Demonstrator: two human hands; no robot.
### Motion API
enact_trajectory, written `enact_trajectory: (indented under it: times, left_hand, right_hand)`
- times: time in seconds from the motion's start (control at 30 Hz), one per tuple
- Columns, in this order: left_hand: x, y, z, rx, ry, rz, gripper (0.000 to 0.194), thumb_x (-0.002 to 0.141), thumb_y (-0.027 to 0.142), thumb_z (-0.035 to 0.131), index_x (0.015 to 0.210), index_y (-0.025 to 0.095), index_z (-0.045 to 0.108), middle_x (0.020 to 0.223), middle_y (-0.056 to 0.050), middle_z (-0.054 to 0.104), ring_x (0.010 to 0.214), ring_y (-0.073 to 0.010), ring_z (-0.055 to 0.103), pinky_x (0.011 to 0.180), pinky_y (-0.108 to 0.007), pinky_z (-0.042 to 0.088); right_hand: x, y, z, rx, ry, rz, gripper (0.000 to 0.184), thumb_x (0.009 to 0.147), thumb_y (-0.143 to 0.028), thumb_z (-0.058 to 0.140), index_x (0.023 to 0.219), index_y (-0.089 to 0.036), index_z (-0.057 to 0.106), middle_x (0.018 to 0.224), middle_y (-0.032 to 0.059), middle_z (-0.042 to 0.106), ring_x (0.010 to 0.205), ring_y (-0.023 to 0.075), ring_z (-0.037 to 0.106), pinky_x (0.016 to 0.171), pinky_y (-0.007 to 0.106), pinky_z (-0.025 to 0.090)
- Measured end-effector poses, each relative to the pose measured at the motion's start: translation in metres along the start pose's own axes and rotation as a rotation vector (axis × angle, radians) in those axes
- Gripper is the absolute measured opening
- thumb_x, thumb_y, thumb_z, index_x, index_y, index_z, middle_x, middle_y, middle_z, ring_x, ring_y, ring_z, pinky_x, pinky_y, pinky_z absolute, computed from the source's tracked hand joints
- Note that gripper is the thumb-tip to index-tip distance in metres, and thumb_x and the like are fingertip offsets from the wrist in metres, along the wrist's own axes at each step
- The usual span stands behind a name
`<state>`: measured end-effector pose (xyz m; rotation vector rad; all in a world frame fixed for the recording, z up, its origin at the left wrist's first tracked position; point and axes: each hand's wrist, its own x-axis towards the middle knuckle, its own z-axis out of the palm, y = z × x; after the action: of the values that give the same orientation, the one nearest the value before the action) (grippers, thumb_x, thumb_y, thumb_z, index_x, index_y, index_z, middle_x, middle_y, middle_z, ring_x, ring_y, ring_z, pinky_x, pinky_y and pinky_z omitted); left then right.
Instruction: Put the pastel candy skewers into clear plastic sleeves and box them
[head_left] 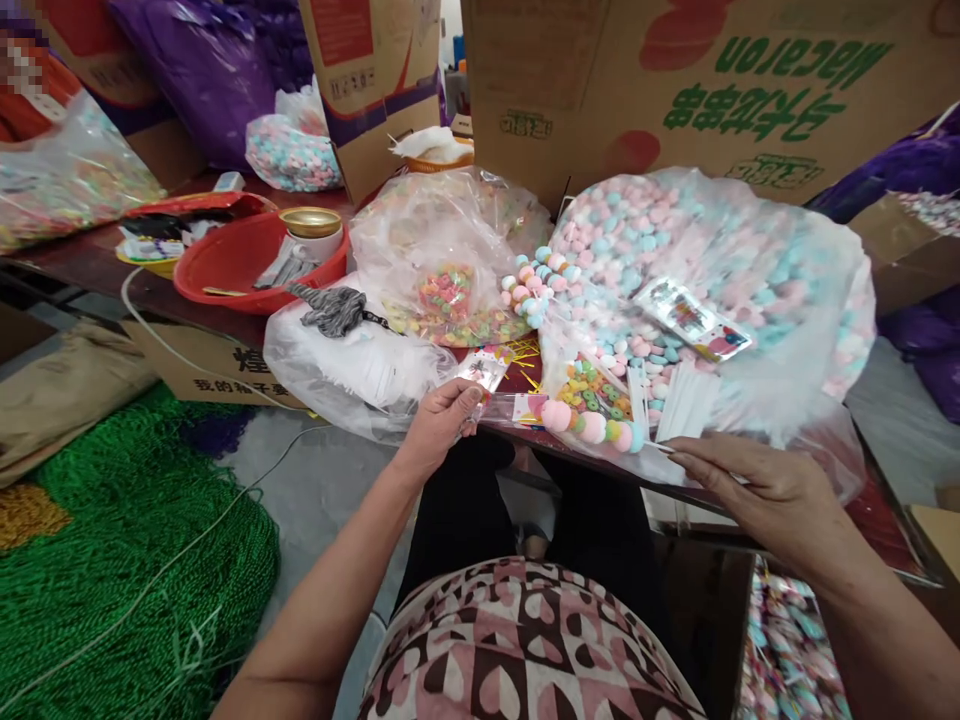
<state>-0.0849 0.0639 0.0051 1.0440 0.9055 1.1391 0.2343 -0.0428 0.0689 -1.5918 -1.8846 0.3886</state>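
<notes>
My right hand (757,485) pinches the white stick of a candy skewer (592,424). Pink and blue marshmallow balls alternate with gummy rings along it, and its tip points left. Between the thumb and fingers of my left hand (448,412) is a clear printed wrapper bag (512,409). The bag extends right to the skewer's tip; whether the tip is inside it I cannot tell. Just behind lie gummy rings (592,388) in a plastic bag, with white sticks (688,402) near my right hand. Several finished-looking skewers (541,283) rest farther back.
A big clear bag of marshmallows (795,290) fills the table's right side, with a silvery packet (694,318) on top. Bagged gummy rings (450,290) sit mid-table, a red basin (255,262) left. Cardboard boxes (585,110) stand behind. Green cord (150,540) covers the floor left.
</notes>
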Motion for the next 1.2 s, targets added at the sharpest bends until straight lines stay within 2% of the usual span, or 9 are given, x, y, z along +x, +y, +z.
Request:
enact_trajectory:
  times: [0.13, 0.23, 0.47, 0.57, 0.67, 0.77, 0.9, 1.03, 1.2]
  left_hand:
    - [0.001, 0.005, -0.002, 0.099, -0.048, 0.071, 0.031, 0.078, 0.048, 0.072, 0.076, 0.017, 0.068, 0.055, 0.005, 0.053, 0.044, -0.0048, 0.046, 0.043, -0.018, 0.039]
    - [0.001, 0.006, 0.0, 0.114, -0.053, 0.064, 0.031, 0.077, 0.048, 0.073, 0.076, 0.017, 0.068, 0.052, 0.005, 0.051, 0.044, -0.0049, 0.046, 0.043, -0.018, 0.039]
    - [0.002, 0.003, 0.005, -0.106, 0.007, 0.009, 0.036, 0.07, 0.049, 0.08, 0.074, 0.017, 0.064, 0.051, 0.007, 0.05, 0.037, -0.0037, 0.042, 0.039, -0.018, 0.037]
    - [0.0, 0.0, 0.008, -0.193, -0.007, -0.029, 0.035, 0.07, 0.047, 0.081, 0.074, 0.017, 0.064, 0.053, 0.007, 0.052, 0.036, -0.0029, 0.039, 0.041, -0.02, 0.041]
    - [-0.002, -0.002, 0.012, -0.253, -0.03, -0.048, 0.035, 0.07, 0.047, 0.081, 0.075, 0.017, 0.064, 0.052, 0.007, 0.051, 0.035, -0.0028, 0.038, 0.041, -0.02, 0.042]
    - [-0.004, -0.002, 0.015, -0.264, -0.046, -0.07, 0.037, 0.069, 0.047, 0.081, 0.074, 0.016, 0.062, 0.054, 0.006, 0.054, 0.035, -0.0025, 0.038, 0.041, -0.021, 0.041]
    - [-0.003, -0.002, 0.016, -0.242, -0.046, -0.073, 0.038, 0.067, 0.048, 0.082, 0.074, 0.016, 0.062, 0.058, 0.006, 0.057, 0.035, -0.0022, 0.04, 0.04, -0.021, 0.041]
    - [-0.002, -0.003, 0.015, -0.139, -0.08, -0.077, 0.04, 0.067, 0.051, 0.081, 0.073, 0.015, 0.063, 0.052, 0.006, 0.053, 0.035, -0.0028, 0.04, 0.039, -0.02, 0.039]
    - [-0.001, 0.0, 0.012, 0.013, -0.155, -0.04, 0.035, 0.073, 0.048, 0.077, 0.074, 0.015, 0.066, 0.05, 0.006, 0.05, 0.037, -0.0033, 0.042, 0.038, -0.018, 0.036]
  right_hand:
    - [-0.008, 0.01, -0.002, -0.074, 0.047, -0.024, 0.029, 0.088, -0.045, 0.059, 0.089, -0.027, 0.082, 0.08, 0.0082, 0.078, 0.069, 0.0201, 0.073, 0.059, 0.029, 0.056]
    - [-0.013, 0.015, -0.001, -0.032, 0.031, -0.035, 0.026, 0.087, -0.039, 0.06, 0.088, -0.025, 0.081, 0.079, 0.0054, 0.078, 0.069, 0.0199, 0.073, 0.06, 0.028, 0.058]
    - [-0.018, 0.02, 0.001, 0.187, 0.104, 0.16, 0.021, 0.077, -0.042, 0.071, 0.083, -0.025, 0.081, 0.082, 0.0055, 0.079, 0.072, 0.0207, 0.075, 0.064, 0.027, 0.06]
    - [-0.018, 0.017, 0.005, 0.288, 0.098, 0.241, 0.024, 0.073, -0.046, 0.076, 0.082, -0.025, 0.082, 0.08, 0.0061, 0.079, 0.068, 0.0199, 0.073, 0.058, 0.025, 0.058]
    - [-0.017, 0.013, 0.01, 0.313, 0.071, 0.256, 0.027, 0.072, -0.049, 0.076, 0.081, -0.024, 0.082, 0.076, 0.0069, 0.078, 0.06, 0.0183, 0.07, 0.053, 0.025, 0.056]
    - [-0.017, 0.013, 0.011, 0.251, 0.054, 0.206, 0.028, 0.076, -0.049, 0.073, 0.081, -0.022, 0.081, 0.077, 0.0074, 0.078, 0.064, 0.0192, 0.071, 0.057, 0.026, 0.057]
    - [-0.018, 0.017, 0.007, 0.125, 0.021, 0.119, 0.028, 0.083, -0.045, 0.067, 0.084, -0.021, 0.081, 0.075, 0.0073, 0.077, 0.064, 0.0196, 0.071, 0.055, 0.026, 0.055]
    - [-0.021, 0.021, 0.001, 0.08, -0.026, 0.057, 0.026, 0.085, -0.041, 0.064, 0.087, -0.022, 0.081, 0.077, 0.0067, 0.078, 0.066, 0.0189, 0.072, 0.059, 0.026, 0.056]
    - [-0.024, 0.022, -0.002, 0.22, -0.008, 0.162, 0.024, 0.08, -0.045, 0.071, 0.086, -0.025, 0.081, 0.082, 0.0059, 0.079, 0.068, 0.0185, 0.072, 0.061, 0.024, 0.057]
